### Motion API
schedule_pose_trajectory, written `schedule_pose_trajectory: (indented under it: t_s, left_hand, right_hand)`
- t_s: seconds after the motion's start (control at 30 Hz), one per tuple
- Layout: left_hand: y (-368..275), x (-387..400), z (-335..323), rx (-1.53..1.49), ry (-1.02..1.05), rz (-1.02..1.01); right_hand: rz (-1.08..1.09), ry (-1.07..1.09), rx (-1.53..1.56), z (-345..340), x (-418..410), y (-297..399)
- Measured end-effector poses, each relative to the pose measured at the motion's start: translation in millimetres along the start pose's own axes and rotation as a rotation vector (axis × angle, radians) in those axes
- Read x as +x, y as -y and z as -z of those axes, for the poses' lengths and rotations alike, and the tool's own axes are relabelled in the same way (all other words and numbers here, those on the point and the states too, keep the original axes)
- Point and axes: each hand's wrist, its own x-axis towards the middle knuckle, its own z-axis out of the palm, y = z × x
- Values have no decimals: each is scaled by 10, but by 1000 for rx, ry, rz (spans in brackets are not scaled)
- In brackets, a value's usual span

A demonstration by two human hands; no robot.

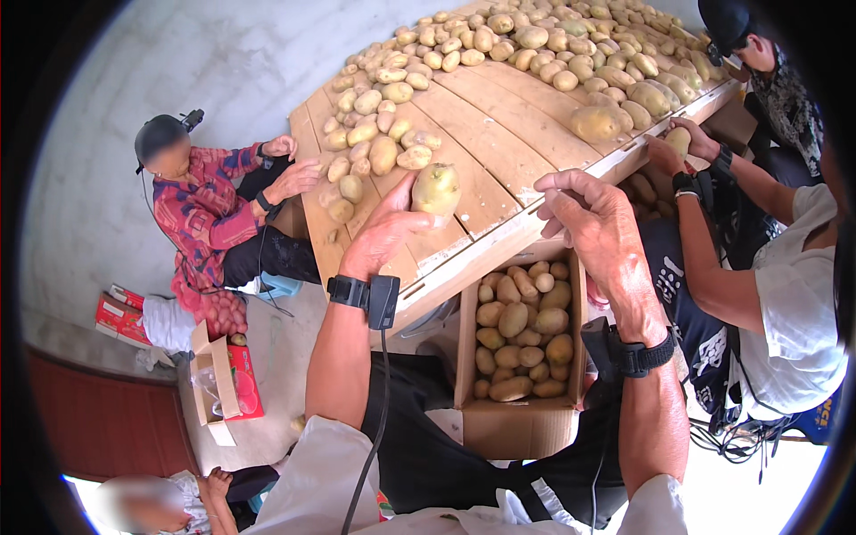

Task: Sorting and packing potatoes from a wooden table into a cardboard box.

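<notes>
My left hand [391, 231] grips a large pale potato [436, 189] above the near edge of the wooden table [478, 147]. To its right, my right hand [582, 207] hovers by the table's front rail, fingers loosely bent and nothing visible in them. Just beyond the left hand lies a loose band of potatoes [383, 155] on the planks. Below the table edge, between my knees, stands an open cardboard box [518, 428] filled with potatoes [513, 319].
A large heap of potatoes [531, 37] covers the table's far side. One person [207, 200] sits at the left end; another [762, 281] on my right holds a potato [678, 142]. An open carton [217, 381] and a red mesh sack [221, 311] rest on the floor. Cables [742, 441] lie at right.
</notes>
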Motion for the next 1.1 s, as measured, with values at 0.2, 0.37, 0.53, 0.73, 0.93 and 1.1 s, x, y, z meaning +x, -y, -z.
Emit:
schedule_pose_trajectory:
  t_s: [0.2,0.37,0.53,0.73,0.93,1.1]
  left_hand:
    - [-49,-118,-218,-291,148,-97]
    - [-106,-205,-473,-551,196,-71]
    - [-147,-261,-530,-434,213,-69]
    - [-194,-284,-549,-272,174,-335]
    - [-176,-317,-506,-208,99,-427]
    - [-115,-298,-537,-226,58,-459]
  right_hand:
    - [36,162,-114,-229,-12,-170]
    - [61,269,-40,-520,-37,-190]
    - [119,171,-110,-586,-100,-132]
    - [140,178,22,-607,-64,-168]
    - [42,130,-42,-645,-62,-216]
    - [15,128,-24,-632,-67,-210]
